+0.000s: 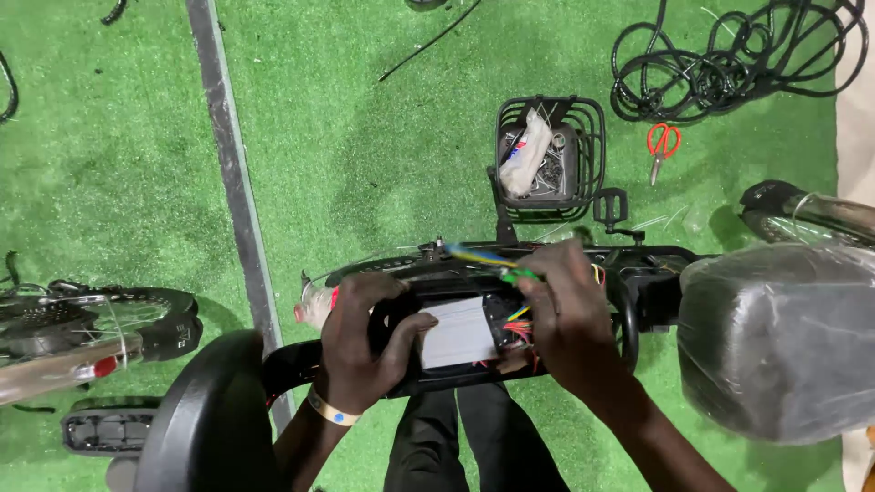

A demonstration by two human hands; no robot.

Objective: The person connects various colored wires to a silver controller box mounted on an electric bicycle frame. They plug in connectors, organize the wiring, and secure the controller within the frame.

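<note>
I look down on a black two-wheeler frame [638, 264] lying across green turf. Its open compartment holds a white rectangular box [460, 333] and a bundle of coloured wires [518, 326]. My left hand [365, 342] grips the compartment's left edge, thumb resting by the white box. My right hand [570, 314] sits over the right side of the compartment, fingertips pinching a green connector [518, 272] with blue and yellow wires [474, 256] running left from it.
A plastic-wrapped seat [775, 337] is at the right. A black wire basket [551, 159] with small parts and a white bag stands beyond the frame. Orange-handled scissors [663, 146] and coiled black cables [729, 59] lie far right. Another wheel [91, 328] is at the left.
</note>
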